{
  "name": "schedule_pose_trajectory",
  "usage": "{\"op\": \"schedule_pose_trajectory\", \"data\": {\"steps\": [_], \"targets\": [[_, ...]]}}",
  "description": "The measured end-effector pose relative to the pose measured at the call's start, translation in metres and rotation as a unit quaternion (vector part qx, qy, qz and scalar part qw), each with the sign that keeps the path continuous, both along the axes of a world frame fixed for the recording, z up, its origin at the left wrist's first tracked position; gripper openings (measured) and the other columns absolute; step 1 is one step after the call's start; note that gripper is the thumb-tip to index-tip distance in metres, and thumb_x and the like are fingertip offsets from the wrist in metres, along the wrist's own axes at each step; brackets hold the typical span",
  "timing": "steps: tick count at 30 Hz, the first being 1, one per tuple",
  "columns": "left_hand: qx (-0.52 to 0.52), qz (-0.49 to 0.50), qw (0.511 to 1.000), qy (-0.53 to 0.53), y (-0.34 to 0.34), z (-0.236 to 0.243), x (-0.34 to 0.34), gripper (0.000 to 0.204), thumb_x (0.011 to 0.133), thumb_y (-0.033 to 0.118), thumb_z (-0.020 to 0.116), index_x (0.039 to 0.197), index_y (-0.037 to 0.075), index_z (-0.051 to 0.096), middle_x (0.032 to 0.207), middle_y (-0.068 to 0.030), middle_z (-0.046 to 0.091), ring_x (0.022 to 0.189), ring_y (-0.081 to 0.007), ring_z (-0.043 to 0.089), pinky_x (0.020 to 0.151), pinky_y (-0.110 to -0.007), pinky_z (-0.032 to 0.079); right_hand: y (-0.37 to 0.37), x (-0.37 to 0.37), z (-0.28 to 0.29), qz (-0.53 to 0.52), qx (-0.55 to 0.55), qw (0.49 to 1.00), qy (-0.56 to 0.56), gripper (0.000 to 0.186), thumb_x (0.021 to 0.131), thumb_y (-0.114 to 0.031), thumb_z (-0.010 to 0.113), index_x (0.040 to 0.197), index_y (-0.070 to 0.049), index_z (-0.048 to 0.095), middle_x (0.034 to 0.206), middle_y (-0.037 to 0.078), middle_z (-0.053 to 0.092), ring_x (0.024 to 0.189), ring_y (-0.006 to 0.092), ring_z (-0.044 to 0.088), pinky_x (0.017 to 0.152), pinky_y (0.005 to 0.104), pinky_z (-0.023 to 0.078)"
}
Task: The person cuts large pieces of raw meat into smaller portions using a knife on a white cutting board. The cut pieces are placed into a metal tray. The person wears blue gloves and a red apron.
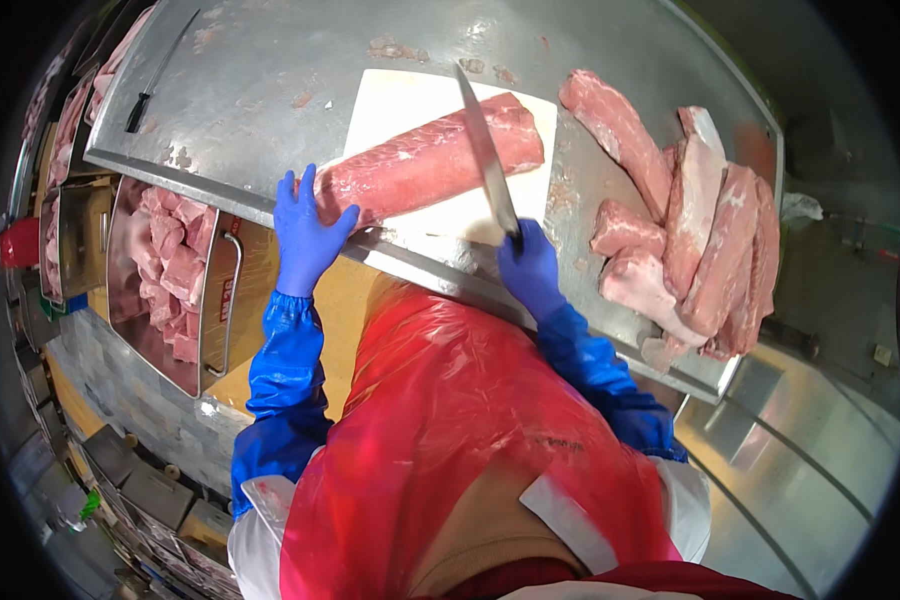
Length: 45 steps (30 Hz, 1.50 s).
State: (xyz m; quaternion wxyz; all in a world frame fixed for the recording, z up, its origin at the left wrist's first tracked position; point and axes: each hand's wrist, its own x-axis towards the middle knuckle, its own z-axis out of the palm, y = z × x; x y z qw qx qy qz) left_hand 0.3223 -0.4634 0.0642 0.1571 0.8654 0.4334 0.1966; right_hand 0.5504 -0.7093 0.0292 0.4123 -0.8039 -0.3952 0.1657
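Observation:
A long piece of raw meat [420, 165], pink and boneless like a loin, lies slantwise across a white cutting board [380, 95]. At its left end my left hand [308, 232], in a blue glove, rests with fingers and thumb spread against the meat. My right hand [530, 268], gloved likewise, is closed round the dark handle of a long knife [485, 150]. The blade points away from me and passes over the right part of the meat; whether it touches the surface I cannot tell.
On the steel table [270, 80], several long meat pieces [710, 240] are heaped at the right. A second thin knife [138, 112] lies far left. Below the table's left edge stands a steel bin [202, 330] of meat chunks [175, 265]; more meat-filled containers [70, 220] line the left.

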Motion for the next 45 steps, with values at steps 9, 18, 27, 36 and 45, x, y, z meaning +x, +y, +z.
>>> {"op": "schedule_pose_trajectory", "data": {"steps": [9,18,27,36,45], "targets": [[-0.057,-0.081,0.994,-0.045,0.067,0.023,-0.026,0.067,0.082,0.035,0.073,0.137,0.006,0.048,0.143,-0.0247,0.040,0.131,-0.0384,0.042,0.105,-0.048,0.037,0.047,-0.017,-0.015,0.071,-0.214,0.954,-0.197,0.025,0.091,-0.013,0.051,0.113,-0.002,0.054,0.085,0.018,0.061,0.070,0.0300,0.065,0.060,0.0407,0.053],[-0.087,0.034,0.995,-0.043,0.146,0.019,-0.085,0.060,0.085,0.029,0.072,0.135,0.002,0.051,0.131,-0.0215,0.053,0.124,-0.0314,0.051,0.104,-0.041,0.040,0.050,-0.021,-0.014,0.081,-0.172,0.942,-0.276,0.025,0.091,-0.014,0.051,0.112,0.001,0.052,0.080,0.016,0.060,0.067,0.0287,0.061,0.056,0.0399,0.049],[-0.017,-0.218,0.963,0.159,0.028,-0.017,0.079,0.090,0.063,0.046,0.077,0.141,0.018,0.043,0.142,-0.0248,0.040,0.130,-0.0430,0.039,0.106,-0.060,0.028,0.009,-0.034,0.038,0.059,-0.274,0.958,-0.065,0.031,0.093,-0.017,0.050,0.121,-0.001,0.049,0.075,0.016,0.059,0.067,0.0320,0.063,0.057,0.0433,0.049],[-0.024,-0.255,0.951,0.171,0.029,-0.014,0.102,0.091,0.059,0.046,0.078,0.138,0.013,0.045,0.132,-0.0233,0.045,0.118,-0.0408,0.047,0.096,-0.054,0.036,0.117,0.009,-0.042,0.048,-0.199,0.978,-0.031,0.029,0.099,-0.017,0.041,0.120,-0.003,0.053,0.096,0.021,0.066,0.088,0.0393,0.064,0.076,0.0455,0.050],[-0.075,-0.117,0.979,0.146,0.042,-0.023,0.106,0.097,0.060,0.050,0.079,0.142,0.014,0.042,0.137,-0.0230,0.043,0.123,-0.0425,0.044,0.100,-0.060,0.032,-0.020,-0.022,-0.015,0.068,-0.244,0.967,-0.037,0.034,0.093,-0.015,0.045,0.124,-0.004,0.052,0.095,0.020,0.066,0.086,0.0380,0.065,0.072,0.0460,0.052]]}}
